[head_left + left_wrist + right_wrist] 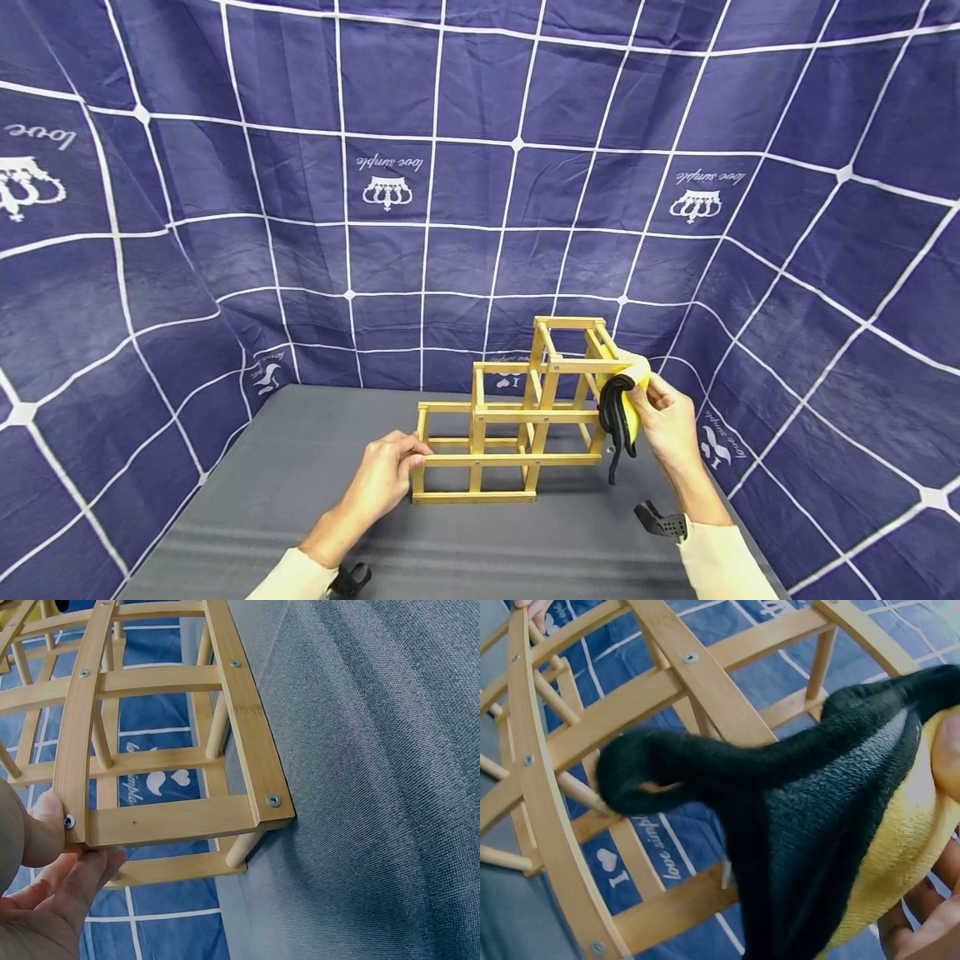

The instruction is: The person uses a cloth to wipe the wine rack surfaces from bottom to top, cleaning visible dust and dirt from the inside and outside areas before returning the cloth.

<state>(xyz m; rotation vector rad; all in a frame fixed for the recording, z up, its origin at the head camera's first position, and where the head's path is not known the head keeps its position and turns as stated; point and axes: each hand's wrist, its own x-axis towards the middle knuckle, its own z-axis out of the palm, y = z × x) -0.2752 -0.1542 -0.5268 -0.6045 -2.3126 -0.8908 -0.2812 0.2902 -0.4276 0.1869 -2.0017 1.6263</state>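
Note:
A stepped wooden rack [480, 459] of light slats and dowels stands on the grey surface, its tallest part at the right. My left hand [382, 473] grips its left front corner; in the left wrist view the thumb lies over the slat [165, 821] and the fingers are beneath it. At the tall end, my right hand [670, 425] pinches a soft yellow cloth with thick black edging [617, 404]. That cloth drapes down at the rack's right side, with a thin black strip hanging lowest. In the right wrist view its black folds [810, 802] cover part of the frame.
Grey fabric [315, 433] covers the table beneath the rack. Behind and on both sides hangs a dark blue curtain [480, 183] with white grid lines and printed crowns. A black strap [660, 522] is on the right wrist, another [350, 579] on the left.

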